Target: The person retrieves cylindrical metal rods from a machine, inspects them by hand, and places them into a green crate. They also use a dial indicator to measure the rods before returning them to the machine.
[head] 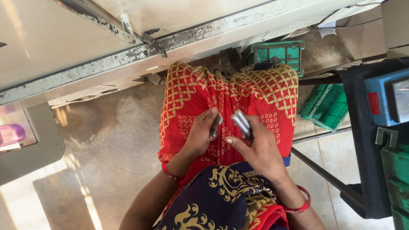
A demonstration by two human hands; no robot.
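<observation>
**Small metal pins held in both hands over the lap**

Progress, as far as can be judged: sorting or gathering of the pins appears to be mid-way. A bunch of approx. 3 silvery metal pins (241,122) is already collected in the right hand (259,150); 1 more short metal pin (216,126) is pinched in the left hand (201,133). Nothing is seen loaded into the grey machine bed (128,55) at the top of the view, so that part is judged not yet done. Exact pin count can't be told; some are hidden by fingers.

Pose: both hands are held close together, just apart, above the red-and-gold patterned skirt (260,91). The left hand is curled, thumb and forefinger closed on the single pin, wrist bent inward. The right hand is clamped round the bunch, thumb laid across it, pin ends sticking up toward the machine. A red bangle is worn on each wrist.

Surroundings: green plastic crates (326,106) are set near the right knee, w/ a blue box (385,98) on a dark frame further right. Concrete floor (110,140) lies to the left.
</observation>
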